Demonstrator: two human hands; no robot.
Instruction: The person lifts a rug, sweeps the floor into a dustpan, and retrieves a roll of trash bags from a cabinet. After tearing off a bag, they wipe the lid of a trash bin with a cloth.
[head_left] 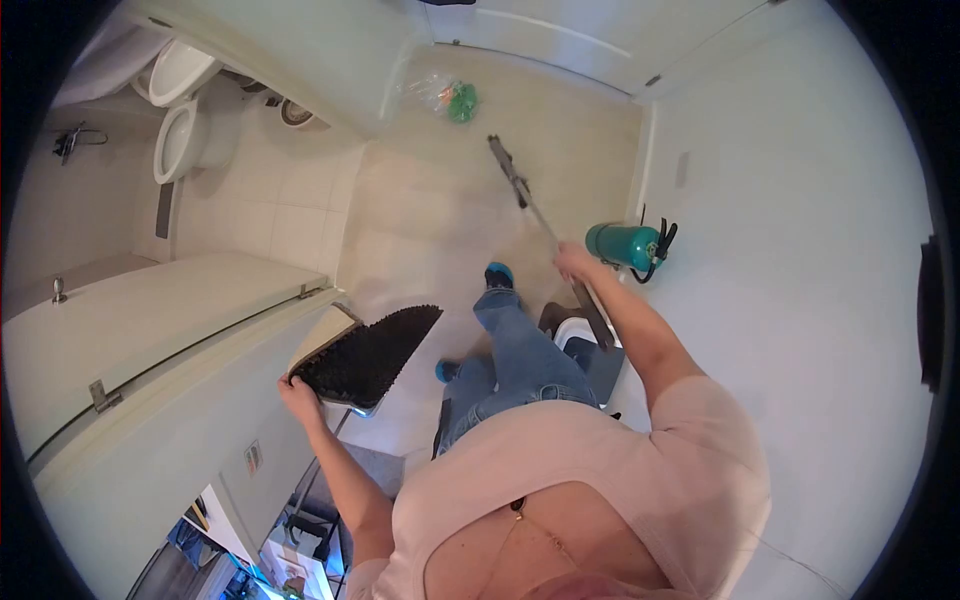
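Observation:
My left hand is closed on the edge of a black bristly doormat. The mat hangs off the floor, bent, with a beige flap showing along its upper left side. My right hand grips a long-handled flat mop partway along its pole. The mop's narrow grey head points toward the far door, over the pale floor. Its dark grip end slants back past my wrist, above a white-rimmed container beside my leg.
A green fire extinguisher stands by the right wall. Clear plastic and a green item lie on the floor near the far door. To the left, a doorway opens on a bathroom with a toilet; its door stands near the mat.

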